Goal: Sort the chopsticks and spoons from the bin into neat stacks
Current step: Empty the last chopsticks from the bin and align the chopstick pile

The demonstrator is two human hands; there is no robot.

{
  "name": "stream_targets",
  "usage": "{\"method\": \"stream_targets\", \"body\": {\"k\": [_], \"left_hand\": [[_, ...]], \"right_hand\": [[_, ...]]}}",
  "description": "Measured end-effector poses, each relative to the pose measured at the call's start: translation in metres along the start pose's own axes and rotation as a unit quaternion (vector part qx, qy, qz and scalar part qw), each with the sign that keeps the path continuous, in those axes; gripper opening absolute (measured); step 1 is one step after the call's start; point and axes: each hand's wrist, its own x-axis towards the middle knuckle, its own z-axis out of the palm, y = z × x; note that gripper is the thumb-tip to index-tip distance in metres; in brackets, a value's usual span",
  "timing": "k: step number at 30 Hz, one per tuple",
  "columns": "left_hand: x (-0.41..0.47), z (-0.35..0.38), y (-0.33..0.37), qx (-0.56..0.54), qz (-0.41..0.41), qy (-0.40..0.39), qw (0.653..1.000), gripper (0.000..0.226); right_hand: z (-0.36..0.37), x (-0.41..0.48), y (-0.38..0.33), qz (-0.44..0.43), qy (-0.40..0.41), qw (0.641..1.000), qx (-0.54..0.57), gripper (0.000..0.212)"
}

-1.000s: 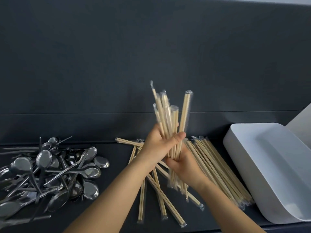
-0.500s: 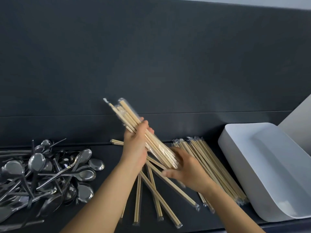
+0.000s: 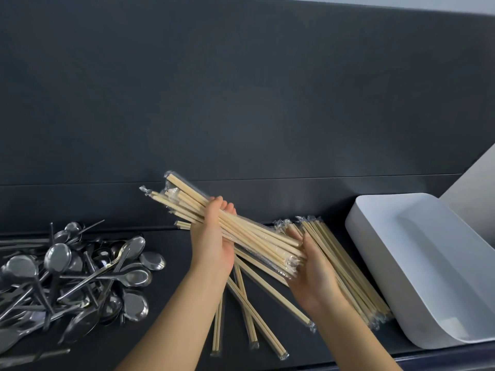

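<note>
The left hand [image 3: 211,238] is gripping the wrapped chopstick bundle [image 3: 257,236] mid-length, fingers curling round it. The right hand [image 3: 313,275], open, is butting its palm against the lower ends. Bundle slanting down toward the neat chopstick stack [image 3: 348,271] just left of the white bin [image 3: 401,263]; right hand nearer.

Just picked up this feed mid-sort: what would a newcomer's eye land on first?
The bundle of wrapped chopsticks at centre, gripped by the left hand with the right hand pressed open against its lower end. Then the tangled heap of steel spoons at left, and the white bin at far right beside a neat chopstick stack.
</note>
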Motion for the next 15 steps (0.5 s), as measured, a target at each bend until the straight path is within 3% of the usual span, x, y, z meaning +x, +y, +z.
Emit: {"method": "stream_targets", "body": {"k": [4,15], "left_hand": [[-0.009,0.002,-0.007,0.013,-0.017,-0.011,1.000,0.007],[-0.013,0.009,-0.013,0.020,-0.002,-0.006,1.000,0.019]], "right_hand": [[0.007,-0.007,0.006,0.001,0.012,1.000,-0.027,0.034],[0.017,-0.012,0.005,-0.026,0.002,0.999,-0.018,0.040]]}}
